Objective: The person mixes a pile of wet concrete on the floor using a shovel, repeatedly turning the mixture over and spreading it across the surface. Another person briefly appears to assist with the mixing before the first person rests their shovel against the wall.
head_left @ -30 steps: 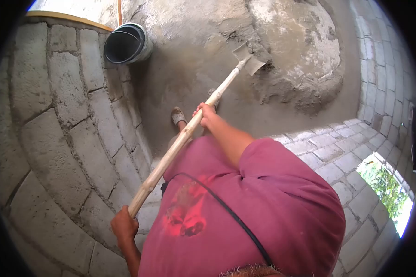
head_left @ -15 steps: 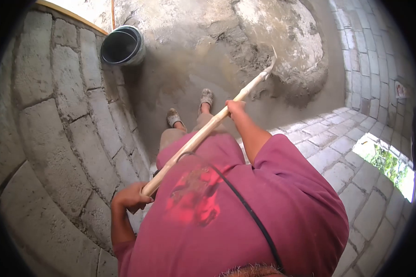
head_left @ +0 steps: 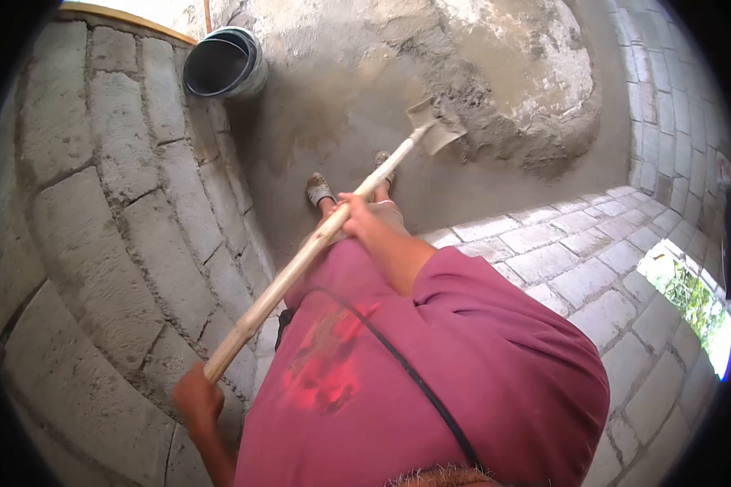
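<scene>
A shovel (head_left: pixel 288 276) with a long pale wooden handle runs slantwise in front of my body. My left hand (head_left: pixel 199 395), low at the left beside the block wall, is closed around the handle's near end. Farther along, my right hand (head_left: pixel 354 215) is closed around the handle over my legs. The shovel's blade (head_left: pixel 435 128), flat and smeared with grey, lies at the edge of a heap of wet cement mix (head_left: pixel 503 97). Its broad face shows in this view.
A dark bucket (head_left: pixel 223 63) stands at the upper left against the block wall (head_left: pixel 110 211). Wet grey floor (head_left: pixel 439 191) surrounds my feet in dirty shoes (head_left: pixel 318 190). Another block wall (head_left: pixel 577 243) rises at the right, with a bright opening (head_left: pixel 690 300) in it.
Both hands and the shovel have shifted left. The left hand has moved lower in view. The blade, edge-on before, has turned to show its face and come nearer my feet.
</scene>
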Demonstrator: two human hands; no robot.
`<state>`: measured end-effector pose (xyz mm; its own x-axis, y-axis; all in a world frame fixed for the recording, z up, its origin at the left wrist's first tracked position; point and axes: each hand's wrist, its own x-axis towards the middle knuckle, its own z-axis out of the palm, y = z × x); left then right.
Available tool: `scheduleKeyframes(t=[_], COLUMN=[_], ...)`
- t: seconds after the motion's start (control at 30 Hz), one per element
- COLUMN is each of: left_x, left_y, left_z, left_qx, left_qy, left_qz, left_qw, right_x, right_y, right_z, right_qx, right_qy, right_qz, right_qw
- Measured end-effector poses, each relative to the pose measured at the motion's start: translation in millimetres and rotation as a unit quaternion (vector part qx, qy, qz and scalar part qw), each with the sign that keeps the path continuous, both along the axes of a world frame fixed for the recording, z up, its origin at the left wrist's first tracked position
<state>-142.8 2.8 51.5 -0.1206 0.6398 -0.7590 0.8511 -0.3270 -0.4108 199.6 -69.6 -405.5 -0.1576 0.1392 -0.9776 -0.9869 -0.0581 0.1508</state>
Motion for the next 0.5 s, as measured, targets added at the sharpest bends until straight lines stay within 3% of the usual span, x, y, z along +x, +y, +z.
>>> scheduleKeyframes(t=[0.13,0.23,0.4,0.5], left_x=[-0.7,2.5,49.8,82.3], left_y=[-22.4,-33.6,-68.2,-75.4], left_z=[32.9,38.2,-4.1,-27.6], left_qx=[0.061,0.0,-0.02,-0.024], left_qy=[0.095,0.152,0.081,0.033], left_qz=[-0.016,-0.001,0.008,0.01], left_qw=[0.994,0.988,0.997,0.999], right_x=[-61.3,-79.1,-11.0,40.0], right_y=[3.9,-18.7,-48.8,-57.3], right_z=[4.4,-4.4,-49.0,-64.8], right_qx=[0.005,0.025,-0.006,-0.006], right_qy=[0.084,0.106,0.09,0.018], right_qz=[0.027,0.045,0.065,0.056], right_qw=[0.996,0.993,0.994,0.998])
